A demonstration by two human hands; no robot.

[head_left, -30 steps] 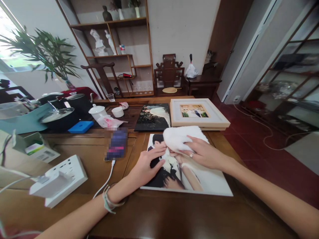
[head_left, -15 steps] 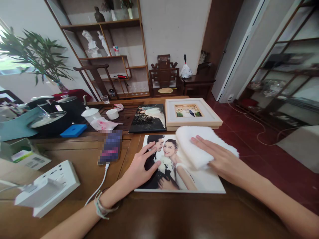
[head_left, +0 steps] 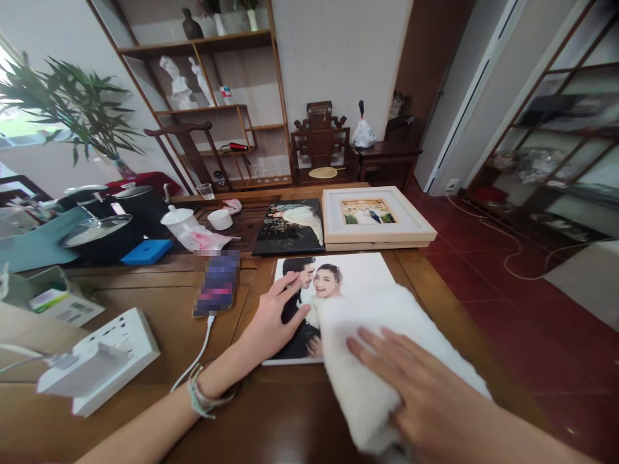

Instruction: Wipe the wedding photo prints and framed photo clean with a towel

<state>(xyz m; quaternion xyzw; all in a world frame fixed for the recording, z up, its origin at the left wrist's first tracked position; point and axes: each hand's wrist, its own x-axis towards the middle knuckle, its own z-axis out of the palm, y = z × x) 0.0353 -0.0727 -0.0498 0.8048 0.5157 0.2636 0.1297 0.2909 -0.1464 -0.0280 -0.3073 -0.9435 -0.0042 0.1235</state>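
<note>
Towel (head_left: 367,348), white, is laid over the lower right part of the photo print (head_left: 358,274) at lower centre of frame. It is pressed flat by the right hand (head_left: 425,399), fingers extended and slightly apart. The print's left edge is pinned by the left hand (head_left: 271,325), fingers splayed. A phone (head_left: 216,283) is seen just left.

Blurred phone screen (head_left: 216,283); near corner of photo print (head_left: 358,274) under white towel (head_left: 338,383).

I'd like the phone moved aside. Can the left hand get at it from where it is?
Probably yes. The left hand lies open on the photo print, and the phone lies close beside it, with only bare table between them.
</note>
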